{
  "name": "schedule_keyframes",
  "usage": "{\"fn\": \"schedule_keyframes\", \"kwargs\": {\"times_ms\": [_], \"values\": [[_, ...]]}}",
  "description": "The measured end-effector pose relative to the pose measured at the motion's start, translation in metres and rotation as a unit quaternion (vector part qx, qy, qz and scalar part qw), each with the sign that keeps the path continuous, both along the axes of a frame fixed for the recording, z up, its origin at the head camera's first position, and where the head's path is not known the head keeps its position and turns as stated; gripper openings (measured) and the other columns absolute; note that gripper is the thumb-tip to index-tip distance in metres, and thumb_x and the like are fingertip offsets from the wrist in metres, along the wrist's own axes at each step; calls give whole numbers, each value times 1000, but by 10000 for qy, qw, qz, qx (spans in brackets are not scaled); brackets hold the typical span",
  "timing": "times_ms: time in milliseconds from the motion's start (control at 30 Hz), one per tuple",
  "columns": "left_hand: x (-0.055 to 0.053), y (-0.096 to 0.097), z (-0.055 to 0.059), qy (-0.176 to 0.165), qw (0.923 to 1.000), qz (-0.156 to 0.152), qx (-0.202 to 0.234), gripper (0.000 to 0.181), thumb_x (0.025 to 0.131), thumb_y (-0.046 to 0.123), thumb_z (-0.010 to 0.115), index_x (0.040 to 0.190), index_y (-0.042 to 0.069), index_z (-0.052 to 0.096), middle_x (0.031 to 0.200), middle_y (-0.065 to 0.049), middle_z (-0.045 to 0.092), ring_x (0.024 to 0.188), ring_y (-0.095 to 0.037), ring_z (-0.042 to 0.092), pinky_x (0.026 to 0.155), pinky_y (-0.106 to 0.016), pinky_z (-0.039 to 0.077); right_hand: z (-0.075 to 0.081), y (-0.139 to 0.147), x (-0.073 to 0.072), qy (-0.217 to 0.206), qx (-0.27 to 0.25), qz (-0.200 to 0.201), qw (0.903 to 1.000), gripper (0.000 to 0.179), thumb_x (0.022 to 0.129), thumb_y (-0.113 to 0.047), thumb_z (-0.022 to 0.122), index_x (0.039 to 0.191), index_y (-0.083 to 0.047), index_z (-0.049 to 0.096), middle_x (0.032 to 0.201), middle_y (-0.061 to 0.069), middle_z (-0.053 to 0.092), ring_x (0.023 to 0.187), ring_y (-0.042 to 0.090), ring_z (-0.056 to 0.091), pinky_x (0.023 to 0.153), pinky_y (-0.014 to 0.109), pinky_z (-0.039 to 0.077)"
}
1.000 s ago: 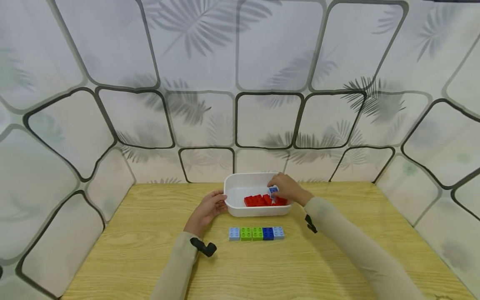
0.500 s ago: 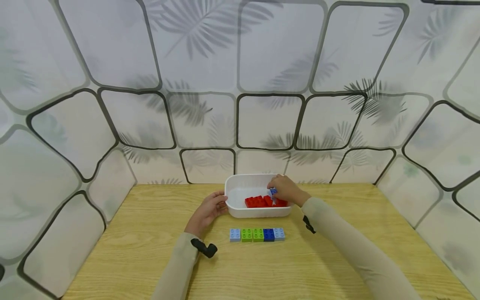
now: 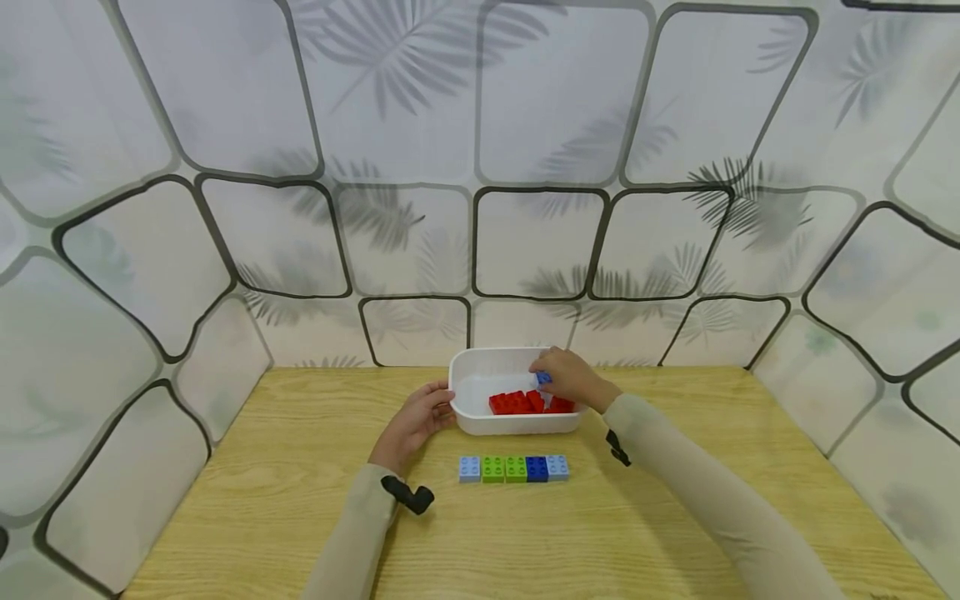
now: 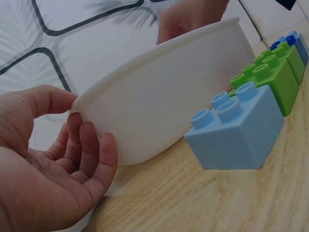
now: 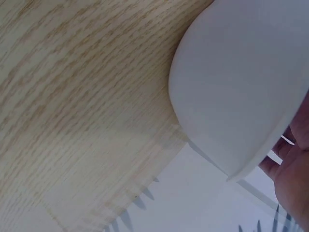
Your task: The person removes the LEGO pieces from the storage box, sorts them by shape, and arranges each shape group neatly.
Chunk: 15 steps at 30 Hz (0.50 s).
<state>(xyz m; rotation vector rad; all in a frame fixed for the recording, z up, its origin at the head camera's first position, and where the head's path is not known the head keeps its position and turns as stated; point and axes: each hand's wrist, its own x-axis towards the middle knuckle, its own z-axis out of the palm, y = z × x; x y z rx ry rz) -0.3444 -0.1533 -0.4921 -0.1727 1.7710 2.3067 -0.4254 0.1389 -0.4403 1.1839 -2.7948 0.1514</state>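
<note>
My left hand holds the left end of a white plastic tub; in the left wrist view its thumb touches the rim and its fingers bend against the outer wall. Over the tub's right side, my right hand reaches in and pinches a blue toy brick, mostly covered by the fingers. Red toy bricks lie in the tub below it. The right wrist view shows the tub's outer wall and part of the right hand, but no brick.
In front of the tub, a row of studded bricks lies on the wooden table: light blue, two green, dark blue and light blue. A patterned curtain stands close behind the tub.
The blue brick has shifted and tilted in my right hand's fingers, dipping towards the red bricks and then rising a little leftward. My left hand stays at the tub's end.
</note>
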Motion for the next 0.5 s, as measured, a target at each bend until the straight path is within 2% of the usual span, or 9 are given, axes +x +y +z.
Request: {"fn": "schedule_keyframes", "kwargs": {"times_ms": [233, 433, 500], "values": [[0, 1, 1, -34, 10000, 8, 25, 40, 101, 11, 56, 140, 0, 48, 106, -1, 63, 87, -9, 62, 76, -25, 55, 11, 0, 10, 302, -190, 157, 9992, 30, 84, -11, 80, 113, -4, 75, 108, 13, 71, 97, 30, 67, 85, 44, 58], [1, 1, 2, -40, 10000, 38, 32, 39, 101, 10, 56, 138, 0, 48, 103, 0, 63, 86, -10, 62, 75, -25, 55, 19, 6, 22, 622, -601, 592, 9945, 30, 83, -10, 81, 111, -2, 74, 101, 12, 71, 87, 24, 66, 78, 40, 58], [1, 1, 2, -38, 10000, 46, 22, 39, 101, 10, 56, 138, 0, 49, 103, 0, 63, 86, -9, 62, 75, -25, 55, 20, 9, 26, 569, -811, 693, 9927, 31, 82, -9, 82, 112, -1, 74, 100, 12, 70, 85, 23, 65, 75, 40, 58]]}}
